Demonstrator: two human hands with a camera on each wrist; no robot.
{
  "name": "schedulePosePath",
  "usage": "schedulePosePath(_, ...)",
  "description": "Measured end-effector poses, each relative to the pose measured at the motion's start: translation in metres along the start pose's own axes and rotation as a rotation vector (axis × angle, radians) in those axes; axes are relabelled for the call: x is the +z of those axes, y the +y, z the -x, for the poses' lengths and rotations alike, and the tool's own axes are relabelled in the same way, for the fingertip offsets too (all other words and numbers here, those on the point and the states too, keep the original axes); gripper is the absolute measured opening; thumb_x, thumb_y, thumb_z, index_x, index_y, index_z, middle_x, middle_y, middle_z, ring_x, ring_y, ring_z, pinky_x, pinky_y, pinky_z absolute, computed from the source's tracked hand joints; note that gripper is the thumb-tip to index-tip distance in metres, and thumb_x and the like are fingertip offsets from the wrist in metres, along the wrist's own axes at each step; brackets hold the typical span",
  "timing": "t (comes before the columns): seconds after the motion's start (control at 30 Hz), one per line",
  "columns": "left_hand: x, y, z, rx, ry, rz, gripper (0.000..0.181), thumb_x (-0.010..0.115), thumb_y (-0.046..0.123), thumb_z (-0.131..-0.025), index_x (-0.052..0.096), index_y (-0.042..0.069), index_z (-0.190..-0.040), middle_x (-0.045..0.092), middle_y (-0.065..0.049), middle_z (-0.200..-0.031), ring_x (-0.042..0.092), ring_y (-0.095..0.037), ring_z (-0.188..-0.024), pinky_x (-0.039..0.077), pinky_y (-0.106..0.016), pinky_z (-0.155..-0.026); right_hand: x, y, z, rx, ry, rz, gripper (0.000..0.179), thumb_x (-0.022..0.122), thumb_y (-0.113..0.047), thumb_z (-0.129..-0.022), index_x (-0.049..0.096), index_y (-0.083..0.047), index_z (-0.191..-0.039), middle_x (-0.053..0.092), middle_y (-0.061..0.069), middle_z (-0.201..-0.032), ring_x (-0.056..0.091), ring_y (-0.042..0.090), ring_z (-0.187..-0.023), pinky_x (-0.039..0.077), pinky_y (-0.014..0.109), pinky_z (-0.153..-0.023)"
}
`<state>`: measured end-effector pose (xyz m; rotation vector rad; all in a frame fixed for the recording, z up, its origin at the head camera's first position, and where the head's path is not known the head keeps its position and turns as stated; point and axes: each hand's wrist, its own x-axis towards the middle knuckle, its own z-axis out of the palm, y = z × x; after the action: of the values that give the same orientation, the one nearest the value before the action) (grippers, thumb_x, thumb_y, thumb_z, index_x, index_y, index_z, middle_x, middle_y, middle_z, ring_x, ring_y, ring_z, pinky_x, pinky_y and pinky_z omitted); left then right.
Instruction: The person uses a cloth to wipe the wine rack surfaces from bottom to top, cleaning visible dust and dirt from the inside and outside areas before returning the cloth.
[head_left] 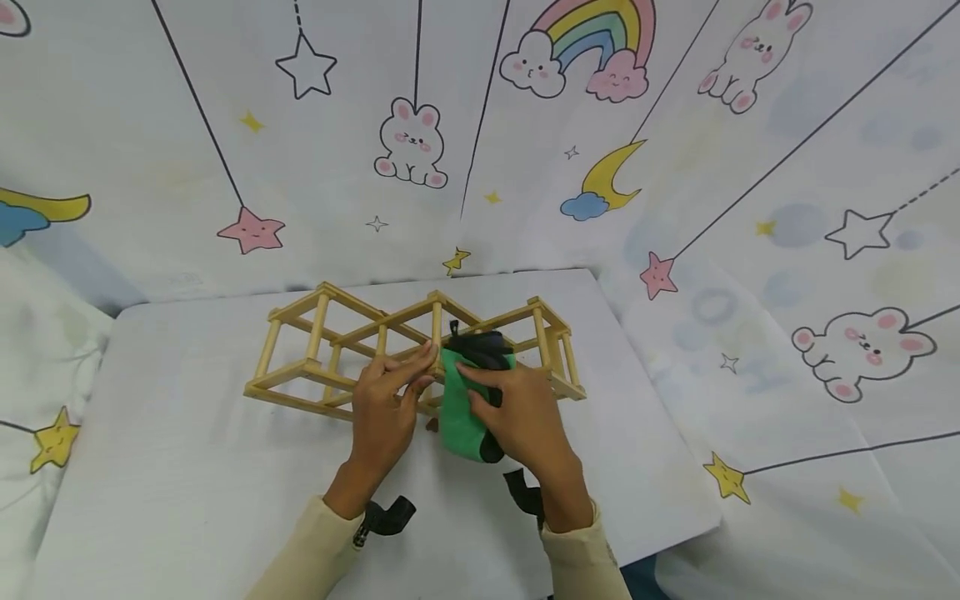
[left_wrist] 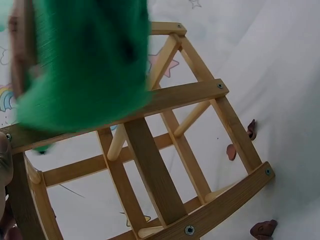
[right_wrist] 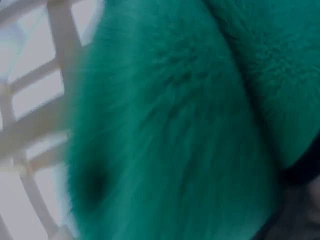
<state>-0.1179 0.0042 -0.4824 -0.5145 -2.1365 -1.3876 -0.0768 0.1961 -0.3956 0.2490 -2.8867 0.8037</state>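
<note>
A folding wooden rack (head_left: 311,367) of pale slats and round dowels stands in a zigzag on the white table. My left hand (head_left: 384,408) pinches one of its upright posts near the middle. In my right hand (head_left: 525,412) is a fuzzy green-and-black cloth (head_left: 461,408), held against the rack just right of that post. The green cloth (left_wrist: 90,60) covers the upper left of the left wrist view, blurred, in front of the slats (left_wrist: 155,175). It fills most of the right wrist view, hiding the right fingers there.
Small brown pieces (left_wrist: 263,229) lie on the table by the rack, one of them (head_left: 432,425) beside my left hand. The white tabletop (head_left: 172,483) reaches to a printed cloth backdrop (head_left: 337,167) behind and on the right. Black straps (head_left: 390,517) hang at both wrists.
</note>
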Motion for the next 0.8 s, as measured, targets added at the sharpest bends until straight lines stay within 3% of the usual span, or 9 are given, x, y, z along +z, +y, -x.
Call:
schedulePosePath(0.07, 0.001, 0.001, -0.001, -0.003, -0.012, 0.008, 0.041, 0.081, 0.014, -0.09, 0.077, 0.013, -0.13, 0.077, -0.004, -0.13, 0.051, -0.016, -0.076, 0.038, -0.033, -0.071, -0.003, 0.004, 0.005, 0.061, -0.026, 0.08, 0.038, 0.082, -0.017, -0.094, 0.078, -0.03, -0.129, 0.052, -0.004, -0.054, 0.034, 0.007, -0.047, 0.032, 0.022, -0.043)
schedulePosePath(0.13, 0.001, 0.002, -0.001, -0.001, -0.01, 0.005, 0.042, 0.081, 0.014, -0.089, 0.076, 0.014, -0.131, 0.077, -0.003, -0.13, 0.051, -0.016, -0.076, 0.038, -0.032, -0.071, -0.003, 0.006, 0.008, 0.084, 0.003, 0.088, 0.038, 0.083, -0.017, -0.093, 0.078, -0.032, -0.128, 0.049, -0.006, -0.051, 0.032, 0.006, -0.046, 0.032, 0.022, -0.042)
schedulePosePath(0.27, 0.0, 0.002, -0.001, 0.002, 0.011, 0.0, 0.042, 0.082, 0.011, -0.088, 0.077, 0.011, -0.13, 0.078, -0.008, -0.126, 0.052, -0.016, -0.076, 0.037, -0.03, -0.068, 0.006, 0.0, 0.011, -0.033, 0.149, -0.115, 0.04, 0.082, -0.018, -0.096, 0.075, -0.031, -0.133, 0.051, -0.004, -0.053, 0.03, 0.005, -0.047, 0.036, 0.023, -0.045)
schedulePosePath(0.37, -0.001, 0.002, -0.001, 0.006, 0.02, 0.005, 0.039, 0.083, 0.01, -0.088, 0.078, 0.009, -0.127, 0.079, -0.011, -0.121, 0.051, -0.017, -0.075, 0.036, -0.028, -0.065, 0.013, -0.006, 0.011, -0.078, 0.147, -0.177, 0.04, 0.079, -0.019, -0.099, 0.073, -0.03, -0.136, 0.053, -0.004, -0.055, 0.031, 0.004, -0.048, 0.038, 0.023, -0.047)
schedulePosePath(0.5, 0.0, 0.002, 0.0, 0.004, 0.002, 0.04, 0.04, 0.081, 0.011, -0.09, 0.077, 0.009, -0.129, 0.078, -0.01, -0.127, 0.055, -0.02, -0.077, 0.034, -0.025, -0.065, 0.011, -0.004, 0.02, 0.092, 0.056, -0.012, 0.038, 0.081, -0.019, -0.095, 0.076, -0.031, -0.132, 0.05, -0.008, -0.055, 0.032, 0.004, -0.048, 0.033, 0.022, -0.045)
schedulePosePath(0.6, -0.001, 0.002, 0.0, -0.006, 0.0, 0.061, 0.041, 0.081, 0.01, -0.091, 0.076, 0.011, -0.131, 0.077, -0.008, -0.129, 0.061, -0.023, -0.085, 0.033, -0.023, -0.065, 0.008, -0.002, 0.025, 0.157, 0.069, 0.048, 0.039, 0.084, -0.018, -0.093, 0.078, -0.031, -0.129, 0.048, -0.007, -0.055, 0.031, 0.006, -0.046, 0.03, 0.022, -0.042)
schedulePosePath(0.67, -0.001, 0.001, 0.0, -0.011, 0.01, 0.052, 0.041, 0.081, 0.01, -0.09, 0.076, 0.011, -0.131, 0.077, -0.009, -0.128, 0.062, -0.023, -0.087, 0.033, -0.022, -0.065, 0.01, -0.005, 0.024, 0.103, 0.132, -0.013, 0.041, 0.084, -0.017, -0.093, 0.077, -0.031, -0.131, 0.062, -0.002, -0.065, 0.039, 0.007, -0.051, 0.036, 0.022, -0.045)
schedulePosePath(0.73, -0.001, 0.0, 0.0, -0.017, 0.021, 0.038, 0.04, 0.082, 0.009, -0.091, 0.076, 0.011, -0.13, 0.077, -0.011, -0.123, 0.06, -0.021, -0.082, 0.033, -0.023, -0.064, 0.016, -0.01, 0.021, 0.008, 0.195, -0.104, 0.043, 0.083, -0.017, -0.095, 0.075, -0.031, -0.134, 0.077, 0.007, -0.087, 0.054, 0.008, -0.063, 0.046, 0.023, -0.053)
schedulePosePath(0.8, -0.001, 0.0, 0.0, -0.019, 0.027, 0.017, 0.037, 0.081, 0.008, -0.092, 0.078, 0.01, -0.128, 0.076, -0.012, -0.117, 0.054, -0.019, -0.075, 0.033, -0.024, -0.062, 0.021, -0.016, 0.018, -0.056, 0.221, -0.157, 0.044, 0.082, -0.018, -0.096, 0.073, -0.031, -0.137, 0.08, 0.013, -0.11, 0.063, 0.011, -0.08, 0.051, 0.024, -0.063)
